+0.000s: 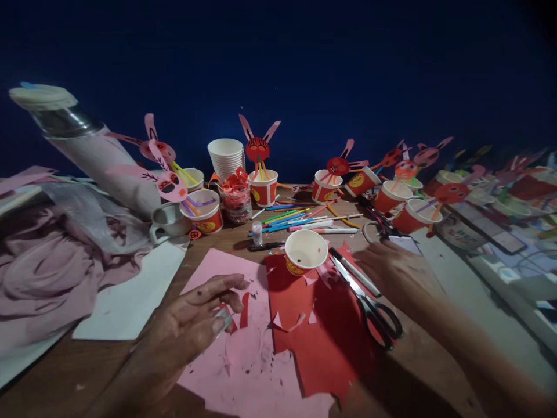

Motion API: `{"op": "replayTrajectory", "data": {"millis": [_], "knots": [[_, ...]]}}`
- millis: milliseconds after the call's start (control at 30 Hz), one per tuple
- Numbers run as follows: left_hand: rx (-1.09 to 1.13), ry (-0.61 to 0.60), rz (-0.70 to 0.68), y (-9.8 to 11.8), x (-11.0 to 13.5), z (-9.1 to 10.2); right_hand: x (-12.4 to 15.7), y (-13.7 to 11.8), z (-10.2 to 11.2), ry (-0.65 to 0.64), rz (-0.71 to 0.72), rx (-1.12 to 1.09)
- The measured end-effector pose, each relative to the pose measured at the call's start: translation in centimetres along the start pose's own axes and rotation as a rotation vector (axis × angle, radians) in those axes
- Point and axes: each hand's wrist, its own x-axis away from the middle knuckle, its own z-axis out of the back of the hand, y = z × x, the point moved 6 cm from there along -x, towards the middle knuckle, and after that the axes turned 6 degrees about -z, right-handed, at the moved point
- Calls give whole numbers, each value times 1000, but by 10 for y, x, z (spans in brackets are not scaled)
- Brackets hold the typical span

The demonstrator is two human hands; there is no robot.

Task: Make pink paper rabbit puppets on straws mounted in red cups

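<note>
My left hand (187, 322) is over the pink paper (243, 383), palm turned inward and fingers loosely curled. A small translucent piece (224, 317), its kind unclear, sits at the thumb tip. Small red and white strips lie under the fingers. My right hand (395, 270) is palm down at the right, over the edge of a phone (404, 244); its fingertips are blurred and partly hidden. Between the hands, a paper cup (306, 251) stands on jagged-cut red paper (322, 342) with pink scraps. Black-handled scissors (369, 307) lie partly spread beside a marker (357, 271).
Behind lie loose coloured pens (300, 217). Several cups with red and pink paper rabbit figures line the back, beside stacked white cups (226, 157) and a jar (236, 200) of red scraps. A thermos (104, 157), mug (169, 220) and cloth (56, 255) are at the left.
</note>
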Motion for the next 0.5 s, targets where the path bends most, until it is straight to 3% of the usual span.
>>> {"op": "replayTrajectory", "data": {"millis": [67, 167, 333, 500], "knots": [[3, 12, 10, 1, -1, 0, -31, -14, -4, -53, 145, -49], [24, 34, -2, 2, 0, 2, -60, -22, -19, -78, 205, -84], [61, 87, -31, 2, -1, 6, -70, -24, -37, -119, 234, -117], [73, 64, -19, -1, -1, 5, -75, -17, -29, -112, 219, -168]]}}
